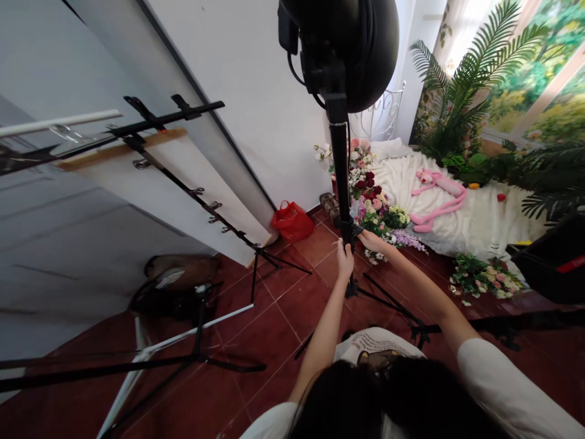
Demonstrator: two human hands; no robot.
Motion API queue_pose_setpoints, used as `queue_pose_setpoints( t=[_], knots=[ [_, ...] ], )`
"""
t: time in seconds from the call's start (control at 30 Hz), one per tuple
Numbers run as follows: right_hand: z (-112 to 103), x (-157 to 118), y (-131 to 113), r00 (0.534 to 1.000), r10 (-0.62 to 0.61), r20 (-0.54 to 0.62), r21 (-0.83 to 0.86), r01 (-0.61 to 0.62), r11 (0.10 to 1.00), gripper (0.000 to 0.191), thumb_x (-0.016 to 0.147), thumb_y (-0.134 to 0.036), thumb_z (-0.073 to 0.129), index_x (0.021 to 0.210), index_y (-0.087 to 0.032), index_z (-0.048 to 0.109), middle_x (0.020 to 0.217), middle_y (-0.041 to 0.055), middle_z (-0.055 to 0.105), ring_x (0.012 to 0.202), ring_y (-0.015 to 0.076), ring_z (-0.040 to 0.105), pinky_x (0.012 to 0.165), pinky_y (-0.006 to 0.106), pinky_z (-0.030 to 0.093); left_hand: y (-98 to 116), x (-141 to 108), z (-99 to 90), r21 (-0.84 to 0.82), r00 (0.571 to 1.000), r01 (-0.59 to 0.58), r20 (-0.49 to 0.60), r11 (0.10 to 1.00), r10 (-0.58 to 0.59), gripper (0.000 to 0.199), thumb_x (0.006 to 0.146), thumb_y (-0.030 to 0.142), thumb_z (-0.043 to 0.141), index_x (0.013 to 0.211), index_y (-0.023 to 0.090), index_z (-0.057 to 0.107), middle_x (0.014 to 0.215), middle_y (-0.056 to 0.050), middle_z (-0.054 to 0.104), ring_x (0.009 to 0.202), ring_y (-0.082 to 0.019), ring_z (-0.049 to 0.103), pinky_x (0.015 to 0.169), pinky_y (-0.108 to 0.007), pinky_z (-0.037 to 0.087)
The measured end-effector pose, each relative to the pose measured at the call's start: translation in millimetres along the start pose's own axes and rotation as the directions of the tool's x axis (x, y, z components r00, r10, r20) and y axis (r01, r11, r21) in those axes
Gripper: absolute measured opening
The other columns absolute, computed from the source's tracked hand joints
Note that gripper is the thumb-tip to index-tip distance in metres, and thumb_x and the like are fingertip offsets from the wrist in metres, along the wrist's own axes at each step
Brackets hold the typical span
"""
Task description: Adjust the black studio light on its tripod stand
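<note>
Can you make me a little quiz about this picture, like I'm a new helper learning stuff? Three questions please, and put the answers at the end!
1. True or false: the red bag is on the tiled floor.
2. What is the left hand gripping?
A) a palm leaf
B) a black pole
C) a bunch of flowers
3. Fill in the missing colour: the long-limbed toy lying on the pale cloth is ____.

Key: 1. true; 2. B; 3. pink
</note>
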State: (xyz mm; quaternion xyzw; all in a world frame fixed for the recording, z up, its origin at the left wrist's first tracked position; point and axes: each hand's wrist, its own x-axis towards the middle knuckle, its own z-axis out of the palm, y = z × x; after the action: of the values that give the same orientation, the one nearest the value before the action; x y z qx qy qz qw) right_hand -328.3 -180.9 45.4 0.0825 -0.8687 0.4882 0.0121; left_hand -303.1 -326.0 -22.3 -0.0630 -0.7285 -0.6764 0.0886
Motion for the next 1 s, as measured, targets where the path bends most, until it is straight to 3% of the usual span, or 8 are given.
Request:
queue_pose_setpoints(
  t=[0.1,0.23,0.4,0.53,0.67,0.77,0.9,1.0],
  knots=[
    [1.4,4.4,4.7,1.000,0.013,-0.026,0.204,-0.007,0.979,0.028,0.089,-0.036,0.058,0.107,-0.018,0.067,0.097,0.0066,0.070,0.096,0.0197,0.064,0.096,0.035,0.052,2.0,0.1,-0.8,-0.001,1.000,0.014,0.006,1.000,-0.014,0.059,0.096,0.064,0.036,0.131,0.020,0.054,0.126,-0.015,0.064,0.126,-0.024,0.058,0.112,-0.042,0.042],
    [3.8,-5.1,4.5,0.998,0.065,0.021,0.471,-0.067,0.879,0.043,0.083,-0.040,0.064,0.122,-0.021,0.061,0.100,0.0039,0.069,0.089,0.0159,0.063,0.087,0.032,0.056,5.4,0.2,-1.6,-0.001,1.000,0.026,0.004,1.000,-0.026,0.057,0.097,0.062,0.037,0.131,0.021,0.055,0.128,-0.015,0.064,0.128,-0.024,0.056,0.114,-0.042,0.040],
    [21.1,-13.2,-1.1,0.982,0.177,-0.061,0.663,-0.093,0.743,0.036,0.083,-0.038,0.063,0.116,-0.024,0.059,0.105,0.0046,0.069,0.089,0.0147,0.065,0.084,0.029,0.055,4.3,0.6,-1.2,0.000,1.000,0.017,0.004,1.000,-0.017,0.058,0.097,0.064,0.036,0.132,0.021,0.055,0.129,-0.015,0.063,0.128,-0.024,0.056,0.113,-0.042,0.041],
    [45.7,-2.4,-5.1,0.892,0.386,-0.236,0.639,-0.157,0.753,0.026,0.087,-0.042,0.056,0.104,-0.023,0.054,0.086,0.0016,0.066,0.070,0.0134,0.061,0.068,0.024,0.052,-0.1,2.1,-0.4,0.006,1.000,0.004,0.000,1.000,-0.004,0.061,0.095,0.067,0.035,0.129,0.021,0.055,0.128,-0.015,0.063,0.125,-0.024,0.058,0.111,-0.042,0.042],
    [58.1,8.5,-8.5,0.823,0.451,-0.345,0.634,-0.150,0.758,0.019,0.081,-0.037,0.056,0.090,-0.024,0.047,0.069,-0.0049,0.056,0.057,0.0112,0.049,0.057,0.021,0.045,-3.3,2.9,-0.2,-0.011,1.000,-0.021,0.014,1.000,0.021,0.063,0.094,0.069,0.033,0.128,0.020,0.055,0.129,-0.017,0.063,0.125,-0.026,0.058,0.111,-0.043,0.042],
    [54.0,12.1,-12.4,0.811,0.426,-0.402,0.566,-0.147,0.812,0.018,0.073,-0.031,0.059,0.082,-0.024,0.045,0.066,-0.0058,0.054,0.060,0.0121,0.051,0.058,0.022,0.045,-3.4,2.7,-0.4,-0.023,0.999,-0.032,0.009,0.999,0.032,0.065,0.094,0.069,0.034,0.129,0.019,0.054,0.133,-0.018,0.061,0.130,-0.028,0.055,0.113,-0.045,0.041],
    [37.9,16.5,-18.8,0.812,0.396,-0.429,0.341,-0.260,0.903,0.013,0.067,-0.027,0.059,0.073,-0.023,0.048,0.064,-0.0034,0.055,0.066,0.0149,0.056,0.062,0.023,0.046,-0.9,1.9,-0.9,-0.022,1.000,-0.022,0.021,0.999,0.023,0.062,0.095,0.067,0.034,0.129,0.020,0.054,0.134,-0.017,0.061,0.130,-0.027,0.055,0.113,-0.045,0.040],
    [25.8,20.7,-23.6,0.855,0.352,-0.382,0.189,-0.301,0.935,0.012,0.066,-0.026,0.064,0.068,-0.023,0.053,0.061,0.0003,0.059,0.068,0.0179,0.059,0.062,0.026,0.045,0.3,1.4,-1.2,-0.005,1.000,0.002,0.008,1.000,-0.002,0.059,0.095,0.066,0.035,0.128,0.021,0.055,0.132,-0.016,0.062,0.128,-0.026,0.056,0.113,-0.043,0.041]
  ],
)
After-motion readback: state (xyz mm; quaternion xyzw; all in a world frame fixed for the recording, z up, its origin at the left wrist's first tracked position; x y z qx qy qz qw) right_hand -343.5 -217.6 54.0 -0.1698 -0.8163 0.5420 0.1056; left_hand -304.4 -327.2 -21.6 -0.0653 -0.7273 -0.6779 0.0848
